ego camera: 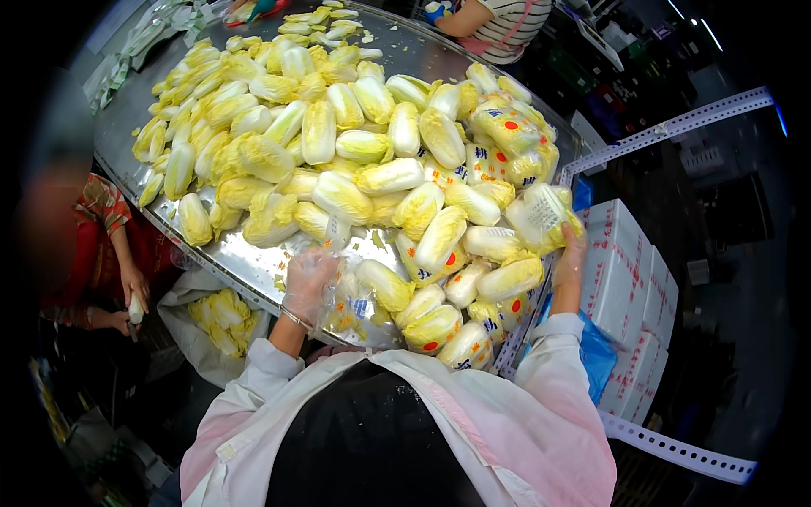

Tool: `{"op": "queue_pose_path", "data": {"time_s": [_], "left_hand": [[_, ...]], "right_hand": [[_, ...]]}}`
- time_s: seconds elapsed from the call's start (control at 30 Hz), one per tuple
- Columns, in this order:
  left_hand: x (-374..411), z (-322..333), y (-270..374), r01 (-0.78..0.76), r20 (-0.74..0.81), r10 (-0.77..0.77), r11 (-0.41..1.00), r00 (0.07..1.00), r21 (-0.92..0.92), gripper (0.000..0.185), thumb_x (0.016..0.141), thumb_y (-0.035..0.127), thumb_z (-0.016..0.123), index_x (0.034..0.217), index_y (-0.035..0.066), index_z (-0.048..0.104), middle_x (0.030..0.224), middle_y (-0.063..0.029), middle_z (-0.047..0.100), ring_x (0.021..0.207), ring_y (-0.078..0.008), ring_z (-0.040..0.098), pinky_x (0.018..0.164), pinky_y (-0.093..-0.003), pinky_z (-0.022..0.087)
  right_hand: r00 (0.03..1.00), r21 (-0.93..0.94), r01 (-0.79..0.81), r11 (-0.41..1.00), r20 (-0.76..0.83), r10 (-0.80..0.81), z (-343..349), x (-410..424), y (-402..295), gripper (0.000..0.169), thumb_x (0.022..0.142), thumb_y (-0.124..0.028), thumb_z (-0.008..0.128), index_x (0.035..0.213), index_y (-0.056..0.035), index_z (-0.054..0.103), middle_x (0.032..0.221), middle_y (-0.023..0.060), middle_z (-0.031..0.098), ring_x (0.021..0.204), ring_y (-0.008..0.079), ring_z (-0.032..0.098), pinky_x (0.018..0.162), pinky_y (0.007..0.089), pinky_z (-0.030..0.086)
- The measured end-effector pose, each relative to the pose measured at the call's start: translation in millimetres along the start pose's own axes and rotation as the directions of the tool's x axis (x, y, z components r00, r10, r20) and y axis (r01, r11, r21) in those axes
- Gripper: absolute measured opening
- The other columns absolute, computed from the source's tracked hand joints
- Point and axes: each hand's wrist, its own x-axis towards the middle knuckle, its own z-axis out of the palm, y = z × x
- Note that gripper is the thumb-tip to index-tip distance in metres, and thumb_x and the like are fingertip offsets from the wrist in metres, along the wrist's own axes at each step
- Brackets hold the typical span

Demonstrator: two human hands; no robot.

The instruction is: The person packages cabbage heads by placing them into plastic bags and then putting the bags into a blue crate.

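Many pale napa cabbages [253,158] lie heaped on a metal table [253,253]. My left hand [310,282], in a clear plastic glove, grips the top of a clear printed plastic bag [358,307] at the near edge. A loose cabbage [384,285] lies right beside that bag. At the right edge of the heap my right hand [572,253], also gloved, has its fingers around the side of a bagged cabbage [542,215]. Between my hands lie several bagged cabbages [466,345] with blue writing and red dots, mixed with bare ones.
White boxes with red print [618,272] and a blue plastic bag [589,355] stand to the right, by a perforated metal frame [681,123]. A white sack of leaves [222,323] sits at left, near a person holding a pale vegetable [135,308]. Another person [500,25] stands beyond the table.
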Motion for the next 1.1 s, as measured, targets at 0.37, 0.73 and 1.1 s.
{"op": "queue_pose_path", "data": {"time_s": [0.37, 0.73, 1.1], "left_hand": [[26.7, 61.5, 73.2, -0.136, 0.504, 0.127, 0.99, 0.855, -0.018, 0.075, 0.083, 0.007, 0.071, 0.149, 0.003, 0.036, 0.084, 0.0012, 0.064, 0.074, -0.006, 0.058, 0.07, -0.0225, 0.05], [79.5, 54.1, 18.8, 0.296, 0.464, 0.107, 0.641, 0.879, -0.708, 0.051, 0.096, 0.032, 0.059, 0.139, 0.008, 0.046, 0.121, -0.0072, 0.059, 0.104, -0.0188, 0.061, 0.087, -0.0333, 0.053], [80.9, 20.2, 16.1, 0.458, 0.12, -0.443, 0.84, 0.889, -0.292, 0.064, 0.091, 0.06, 0.058, 0.13, 0.01, 0.058, 0.113, -0.0076, 0.065, 0.099, -0.019, 0.061, 0.082, -0.0347, 0.052]], "right_hand": [[0.944, 0.252, 0.26, 0.932, 0.138, -0.301, 164.6, -48.7, -146.3, 0.048, 0.085, -0.013, 0.062, 0.129, 0.0007, 0.053, 0.124, 0.0115, 0.059, 0.115, 0.0214, 0.056, 0.103, 0.0344, 0.042], [0.777, -0.099, 0.328, 0.94, 0.594, -0.208, 251.9, -134.0, -152.2, 0.084, 0.074, 0.004, 0.072, 0.149, -0.0032, 0.034, 0.136, 0.0144, 0.053, 0.121, 0.0224, 0.053, 0.103, 0.0339, 0.044], [0.741, -0.436, 0.508, 0.743, 0.661, -0.119, 245.6, -142.7, -22.4, 0.076, 0.071, -0.004, 0.08, 0.139, -0.0023, 0.045, 0.126, 0.0208, 0.061, 0.114, 0.0297, 0.062, 0.098, 0.0362, 0.048]]}}
